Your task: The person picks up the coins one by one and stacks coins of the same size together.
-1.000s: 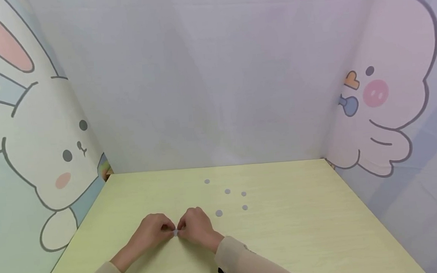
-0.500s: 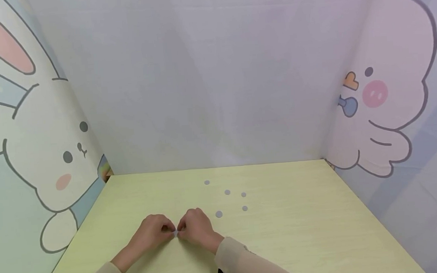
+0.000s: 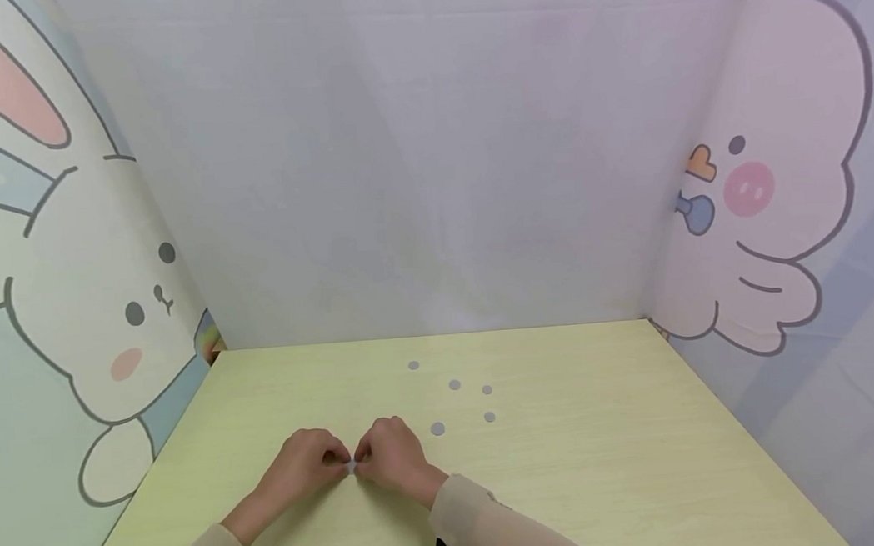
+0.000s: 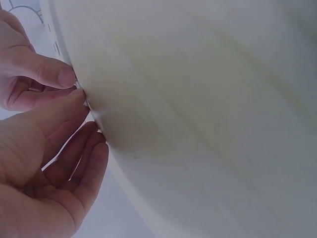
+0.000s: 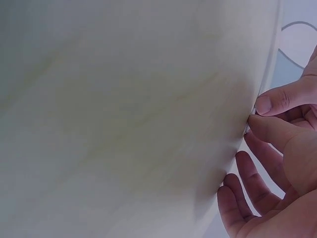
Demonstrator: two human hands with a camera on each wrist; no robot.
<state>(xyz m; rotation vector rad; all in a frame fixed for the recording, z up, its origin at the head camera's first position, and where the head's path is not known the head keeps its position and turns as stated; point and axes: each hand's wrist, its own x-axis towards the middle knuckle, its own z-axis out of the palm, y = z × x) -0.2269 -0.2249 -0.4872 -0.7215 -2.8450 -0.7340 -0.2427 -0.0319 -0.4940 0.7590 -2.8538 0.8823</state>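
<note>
Both hands meet at a small grey coin-like disc (image 3: pixel 352 467) low on the table, left of centre in the head view. My left hand (image 3: pixel 307 462) pinches its left side with thumb and fingertips. From the other side my right hand (image 3: pixel 392 454) does the same, its fingers bent. Most of the disc is covered by the fingertips. In the left wrist view, the left hand (image 4: pixel 44 168) has its fingertips down at the tabletop. The right wrist view has the right hand (image 5: pixel 277 168) with its fingertips along the surface too; only a thin sliver of the disc shows between the thumbs.
Several more grey discs lie flat beyond the hands, among them a larger one (image 3: pixel 437 428) just past the right hand and one (image 3: pixel 413 365) near the back edge. The pale yellow table (image 3: pixel 606 463) ends at a light cloth backdrop (image 3: pixel 431 181) with cartoon animals at the sides.
Both hands stay in the same place around the disc. The other discs have not moved; the head view has shifted very slightly.
</note>
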